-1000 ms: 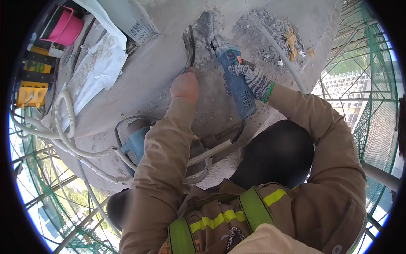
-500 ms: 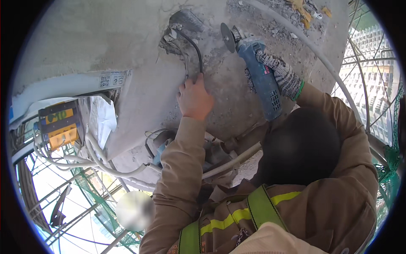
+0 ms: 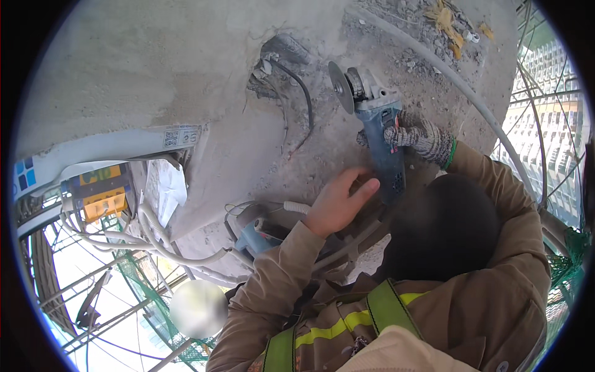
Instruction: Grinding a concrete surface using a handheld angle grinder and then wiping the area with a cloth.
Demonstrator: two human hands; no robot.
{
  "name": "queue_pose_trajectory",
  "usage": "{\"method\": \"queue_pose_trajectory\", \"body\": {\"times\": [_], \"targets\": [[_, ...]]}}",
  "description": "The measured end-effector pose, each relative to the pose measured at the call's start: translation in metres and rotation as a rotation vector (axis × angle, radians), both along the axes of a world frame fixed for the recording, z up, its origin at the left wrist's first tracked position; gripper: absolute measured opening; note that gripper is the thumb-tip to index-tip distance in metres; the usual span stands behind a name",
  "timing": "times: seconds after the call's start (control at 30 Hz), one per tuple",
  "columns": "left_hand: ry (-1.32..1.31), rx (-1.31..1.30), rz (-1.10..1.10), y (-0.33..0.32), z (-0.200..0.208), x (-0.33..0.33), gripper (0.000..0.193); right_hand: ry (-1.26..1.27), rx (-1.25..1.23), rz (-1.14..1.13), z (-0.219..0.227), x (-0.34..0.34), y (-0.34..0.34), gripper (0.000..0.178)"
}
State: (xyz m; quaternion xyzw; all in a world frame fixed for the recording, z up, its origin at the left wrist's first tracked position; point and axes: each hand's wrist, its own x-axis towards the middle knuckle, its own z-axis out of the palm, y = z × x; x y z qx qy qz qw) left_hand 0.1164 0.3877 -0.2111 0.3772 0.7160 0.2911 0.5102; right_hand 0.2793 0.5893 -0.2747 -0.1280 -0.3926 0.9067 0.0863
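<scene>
My right hand (image 3: 427, 141), in a grey knitted glove with a green cuff, grips the body of a blue angle grinder (image 3: 377, 130). The grinder's thin cutting disc (image 3: 340, 88) is at the top, its edge apart from the concrete hole (image 3: 286, 47). My bare left hand (image 3: 338, 204) is beside the grinder's lower end, thumb and fingers apart and holding nothing; whether the fingertips touch the tool I cannot tell. A loose black cable (image 3: 305, 94) hangs out of the broken hole and bends down along the concrete, its lower end thin and free.
Another blue power tool (image 3: 251, 239) lies below my left hand. A pale hose (image 3: 440, 62) crosses rubble at upper right. On the left are a yellow-and-black electrical box (image 3: 99, 191), corrugated conduits (image 3: 155, 226) and torn white sheeting (image 3: 168, 189). Scaffold poles and green netting (image 3: 139, 279) stand beyond.
My left hand has let go of the black cable and moved down and right to the grinder's lower end. The grinder, still in my right hand, appears slightly lower.
</scene>
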Motion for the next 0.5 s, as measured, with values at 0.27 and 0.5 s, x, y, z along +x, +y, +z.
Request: {"method": "queue_pose_trajectory", "body": {"times": [0.27, 0.5], "targets": [[-0.372, 0.12, -0.001, -0.024, 0.01, 0.031, 0.065, -0.132, 0.511, 0.31, 0.092, -0.034, -0.011, 0.055], [-0.391, 0.268, 0.186, -0.086, 0.074, 0.021, 0.065, 0.172, 0.996, 0.461, 0.193, -0.118, -0.091, 0.062]]}}
